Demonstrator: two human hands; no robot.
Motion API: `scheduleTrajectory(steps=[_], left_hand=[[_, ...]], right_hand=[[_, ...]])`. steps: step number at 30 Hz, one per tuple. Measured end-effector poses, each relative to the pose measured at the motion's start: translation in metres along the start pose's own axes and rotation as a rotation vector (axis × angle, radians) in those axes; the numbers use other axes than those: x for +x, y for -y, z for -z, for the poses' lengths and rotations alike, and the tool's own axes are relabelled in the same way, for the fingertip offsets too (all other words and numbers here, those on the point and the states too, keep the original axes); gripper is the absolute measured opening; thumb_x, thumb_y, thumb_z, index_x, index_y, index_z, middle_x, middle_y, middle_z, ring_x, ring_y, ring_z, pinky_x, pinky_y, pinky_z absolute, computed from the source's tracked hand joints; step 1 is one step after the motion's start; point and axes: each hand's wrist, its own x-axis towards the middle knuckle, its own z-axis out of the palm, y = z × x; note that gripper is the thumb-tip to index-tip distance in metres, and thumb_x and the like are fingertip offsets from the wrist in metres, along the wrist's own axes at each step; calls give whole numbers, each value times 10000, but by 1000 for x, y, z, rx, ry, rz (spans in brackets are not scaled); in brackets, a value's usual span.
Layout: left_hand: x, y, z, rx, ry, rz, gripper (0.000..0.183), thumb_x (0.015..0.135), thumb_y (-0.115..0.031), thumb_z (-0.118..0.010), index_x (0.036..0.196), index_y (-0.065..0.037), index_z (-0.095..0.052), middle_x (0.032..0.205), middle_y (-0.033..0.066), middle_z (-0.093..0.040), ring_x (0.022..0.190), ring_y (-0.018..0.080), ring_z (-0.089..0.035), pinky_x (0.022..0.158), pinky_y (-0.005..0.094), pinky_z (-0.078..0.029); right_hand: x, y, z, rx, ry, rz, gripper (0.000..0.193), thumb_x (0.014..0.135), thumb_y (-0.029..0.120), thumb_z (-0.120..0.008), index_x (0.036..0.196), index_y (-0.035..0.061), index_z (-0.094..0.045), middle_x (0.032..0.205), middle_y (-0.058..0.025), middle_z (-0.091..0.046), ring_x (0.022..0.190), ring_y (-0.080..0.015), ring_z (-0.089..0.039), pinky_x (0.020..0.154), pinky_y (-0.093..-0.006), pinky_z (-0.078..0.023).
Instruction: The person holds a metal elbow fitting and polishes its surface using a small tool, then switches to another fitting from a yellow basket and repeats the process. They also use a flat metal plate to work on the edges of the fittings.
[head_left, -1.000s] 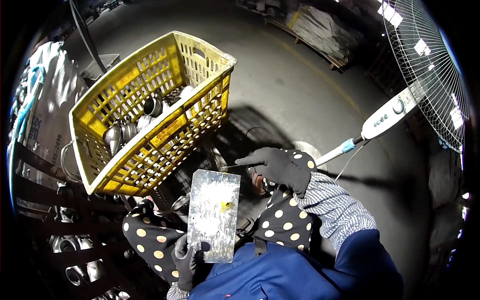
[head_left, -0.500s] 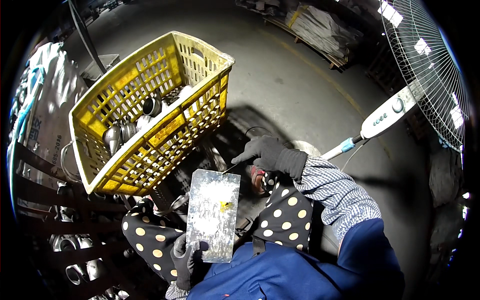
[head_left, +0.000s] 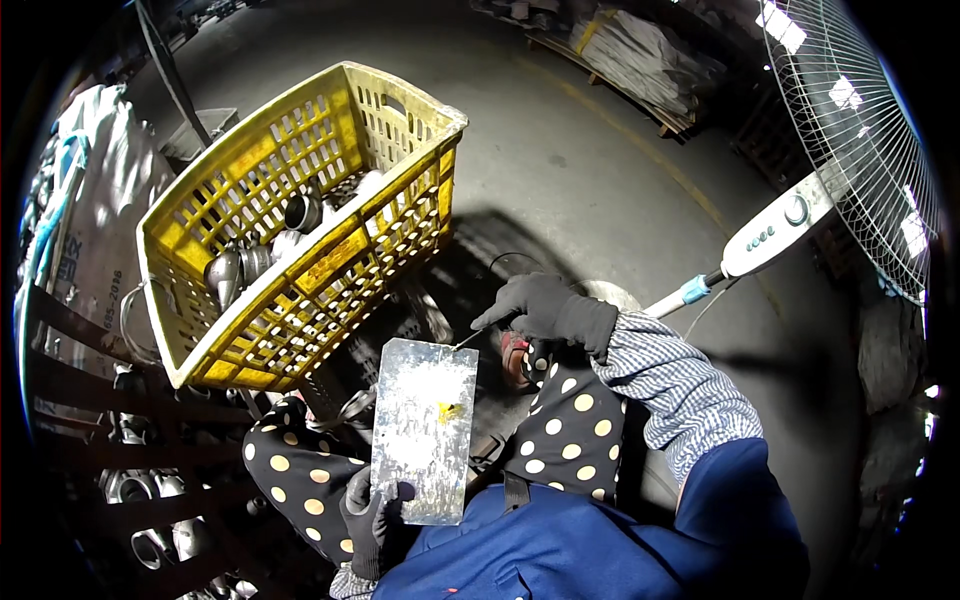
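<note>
My left hand (head_left: 364,518), in a dark glove, grips the lower left edge of a flat, scuffed rectangular metal plate (head_left: 410,455). The plate lies above my lap, glare across its upper half and a small yellow patch (head_left: 447,411) right of its middle. Beyond its far right corner, my gloved right hand (head_left: 545,312) pinches a thin, dark, rod-like tool (head_left: 466,341), index finger extended. The tool's tip comes close to the plate's top edge; whether it touches, I cannot tell.
Ahead on the left stands a yellow slatted crate (head_left: 330,265) holding several metal pipe fittings (head_left: 240,268). A caged fan (head_left: 850,150) is at the right. More fittings (head_left: 150,520) show at lower left behind dark bars. A wrapped load (head_left: 640,60) sits on a pallet at the back.
The plate has shifted slightly left in my left hand. My right hand has moved a little to the right with the thin tool.
</note>
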Motion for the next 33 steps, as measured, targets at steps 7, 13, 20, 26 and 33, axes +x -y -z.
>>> scheduleTrajectory(steps=[7, 13, 20, 26, 33], left_hand=[[25, -24, -7, -126, 45, 59, 411, 850, -228, -671, 1107, 72, -557, 922, 91, -644, 795, 151, -619, 717, 265, -498], [120, -3, 12, -42, 279, 181, 399, 901, -239, -616, 1180, 39, -551, 961, 94, -659, 788, 159, -633, 735, 281, -518], [202, 21, 21, 355, 403, 226, 328, 933, -294, -555, 1138, -41, -590, 800, 11, -601, 634, 100, -547, 563, 241, -443], [241, 106, 56, 8, 556, 4, 338, 917, -260, -567, 1190, -64, -533, 791, 14, -592, 631, 110, -538, 570, 247, -440], [266, 127, 17, -1782, 1326, 960, 305, 926, -323, -552, 1134, -99, -568, 811, -66, -587, 675, 61, -547, 604, 222, -504]], right_hand=[[-21, 18, -1, 810, -37, -239, 344, 839, 63, -599, 1178, 104, -638, 842, -49, -696, 728, -85, -608, 666, -211, -469], [-32, 13, -47, 989, -25, -435, 434, 888, 133, -552, 1319, 111, -513, 746, -45, -661, 485, -74, -532, 436, -211, -409], [-19, 4, -105, 1034, -170, -523, 410, 898, 121, -513, 1308, 109, -526, 711, 14, -579, 491, -35, -420, 454, -182, -371], [-3, -18, -142, 991, -173, -563, 388, 908, 152, -542, 1295, 117, -541, 755, 15, -587, 529, -27, -449, 475, -177, -381], [17, -30, -159, 778, -224, -602, 276, 863, 166, -574, 1101, 34, -623, 764, -73, -638, 650, -134, -558, 592, -267, -441]])
